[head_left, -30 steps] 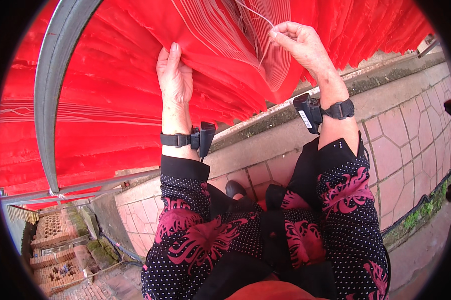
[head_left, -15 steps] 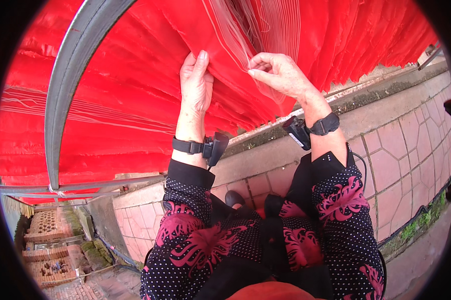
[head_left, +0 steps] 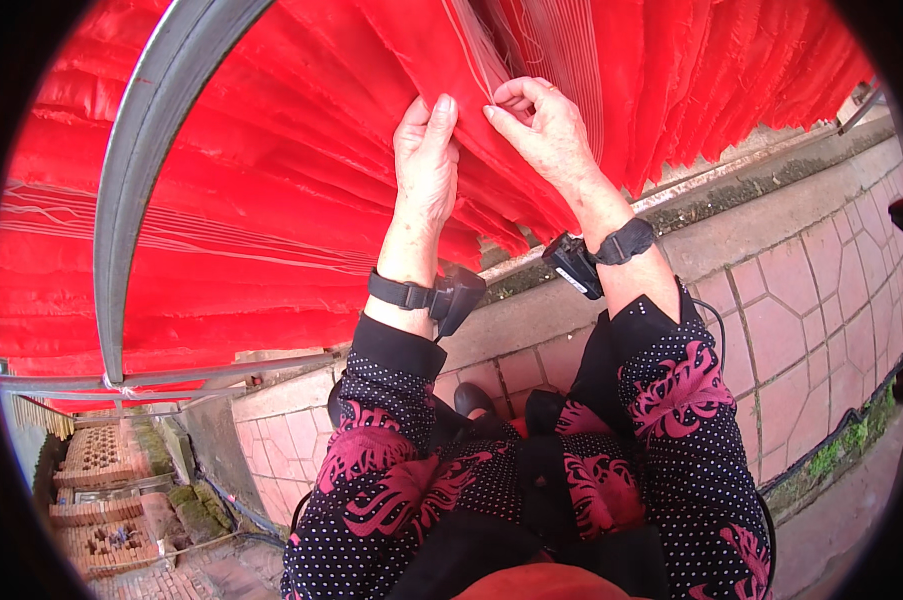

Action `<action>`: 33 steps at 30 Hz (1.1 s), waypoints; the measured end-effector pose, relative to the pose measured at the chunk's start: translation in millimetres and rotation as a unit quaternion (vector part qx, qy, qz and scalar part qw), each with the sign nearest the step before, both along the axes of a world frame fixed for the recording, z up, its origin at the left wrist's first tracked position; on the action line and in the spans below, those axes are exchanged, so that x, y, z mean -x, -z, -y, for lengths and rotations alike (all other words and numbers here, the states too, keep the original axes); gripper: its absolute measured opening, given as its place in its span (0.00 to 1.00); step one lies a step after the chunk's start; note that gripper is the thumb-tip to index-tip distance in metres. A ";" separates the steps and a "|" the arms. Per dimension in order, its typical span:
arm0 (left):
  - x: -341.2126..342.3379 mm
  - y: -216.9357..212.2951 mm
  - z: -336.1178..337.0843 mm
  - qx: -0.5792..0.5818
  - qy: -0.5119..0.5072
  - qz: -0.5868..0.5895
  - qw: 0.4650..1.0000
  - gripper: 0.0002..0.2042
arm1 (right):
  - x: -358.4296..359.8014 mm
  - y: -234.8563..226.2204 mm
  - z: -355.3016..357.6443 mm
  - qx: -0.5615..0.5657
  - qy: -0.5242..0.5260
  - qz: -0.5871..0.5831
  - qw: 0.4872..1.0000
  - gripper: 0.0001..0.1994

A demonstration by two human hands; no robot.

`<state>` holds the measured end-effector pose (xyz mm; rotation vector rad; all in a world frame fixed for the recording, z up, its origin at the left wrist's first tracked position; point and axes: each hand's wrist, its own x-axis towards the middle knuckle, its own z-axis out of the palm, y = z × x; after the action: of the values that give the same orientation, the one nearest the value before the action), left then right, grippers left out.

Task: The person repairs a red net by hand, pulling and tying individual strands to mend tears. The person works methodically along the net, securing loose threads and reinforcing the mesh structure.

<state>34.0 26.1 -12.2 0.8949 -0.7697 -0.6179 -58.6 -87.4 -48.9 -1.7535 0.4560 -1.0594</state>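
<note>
Vivid red cloth point(head_left: 301, 130) and whitish threads point(head_left: 578, 60) contrast with black sleeves point(head_left: 683, 388) (white-dotted, splashed with pink floral motifs), black straps point(head_left: 626, 242), a grey pole point(head_left: 114, 220), green grass point(head_left: 824, 460) and dark-lined, angularly patterned pink paving point(head_left: 793, 335).

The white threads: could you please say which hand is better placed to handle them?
Probably the right hand: its fingertips are at the white threads, while the left hand holds the red cloth.
</note>
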 end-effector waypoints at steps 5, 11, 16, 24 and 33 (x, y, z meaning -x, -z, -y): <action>2.4 6.2 4.8 -0.009 -0.011 0.004 1.000 0.12 | -2.7 8.0 2.1 -0.026 -0.004 0.023 0.999 0.14; 5.1 13.4 2.5 -0.026 -0.046 0.049 0.997 0.06 | 0.1 8.5 4.5 -0.133 -0.136 0.058 0.980 0.08; 15.3 18.0 -10.9 -0.039 -0.033 0.062 0.997 0.05 | 0.8 10.8 8.1 -0.141 -0.130 0.046 0.980 0.06; -2.1 18.4 -116.7 -0.298 0.035 0.344 0.890 0.07 | 2.8 17.2 12.5 -0.114 -0.116 0.010 0.987 0.16; -73.2 34.9 -213.8 -0.524 -0.241 0.228 0.784 0.15 | 8.5 10.6 12.2 0.112 0.028 -0.055 0.992 0.23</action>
<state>107.2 239.9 -47.0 2.2638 -0.5324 -0.3241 -67.1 -99.6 -59.5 -2.0163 0.4717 -1.0917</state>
